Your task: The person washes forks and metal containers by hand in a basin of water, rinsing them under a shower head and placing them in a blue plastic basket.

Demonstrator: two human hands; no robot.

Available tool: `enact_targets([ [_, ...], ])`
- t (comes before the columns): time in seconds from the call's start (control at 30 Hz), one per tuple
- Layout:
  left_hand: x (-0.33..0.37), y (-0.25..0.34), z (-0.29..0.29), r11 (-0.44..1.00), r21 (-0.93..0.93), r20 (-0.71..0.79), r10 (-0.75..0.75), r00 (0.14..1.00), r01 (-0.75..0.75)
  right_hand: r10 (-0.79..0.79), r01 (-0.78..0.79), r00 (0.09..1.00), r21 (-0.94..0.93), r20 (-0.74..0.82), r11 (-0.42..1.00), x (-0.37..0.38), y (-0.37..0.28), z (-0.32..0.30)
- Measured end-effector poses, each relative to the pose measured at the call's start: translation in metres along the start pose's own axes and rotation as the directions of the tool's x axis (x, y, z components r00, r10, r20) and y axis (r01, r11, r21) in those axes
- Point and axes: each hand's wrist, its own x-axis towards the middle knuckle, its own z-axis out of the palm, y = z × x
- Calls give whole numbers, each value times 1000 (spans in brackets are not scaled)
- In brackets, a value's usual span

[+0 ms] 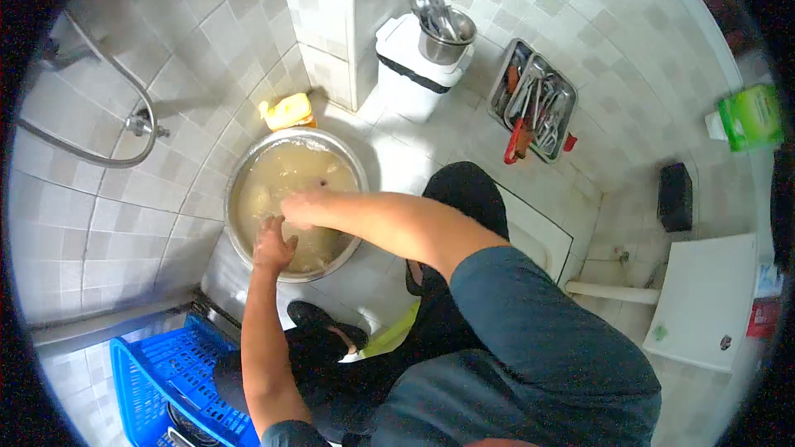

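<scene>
At the basin's seven o'clock, my left hand hangs half open, visibly holding nothing; my right hand is near centre, grip hidden.

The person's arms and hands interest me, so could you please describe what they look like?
The left hand and right hand are bare, without gloves, and no watch or bracelet shows. The right sleeve is short and dark blue-grey, with no marking that I can make out; the left sleeve, only partly in view, looks the same colour.
</scene>
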Motion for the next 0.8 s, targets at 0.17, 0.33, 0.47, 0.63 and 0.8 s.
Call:
enact_targets([
  [0.17,-25,25,-47,990,-53,-615,72,785,-133,-30,130,716,91,-698,987,-42,-36,-38],
  [0.33,-32,-24,14,983,122,-287,-99,953,139,326,150,669,551,-668,821,-22,-29,48],
  [0.47,-42,22,48,987,153,173,-82,982,56,459,-272,833,496,-308,825,-30,-24,149],
  [0.63,-34,47,-33,906,-419,-558,-213,802,-51,629,-27,696,862,-347,506,-31,-58,72],
  [0.8,-62,61,-40,854,-488,-812,-368,453,-181,469,500,339,579,-815,644,-39,-76,66],
])
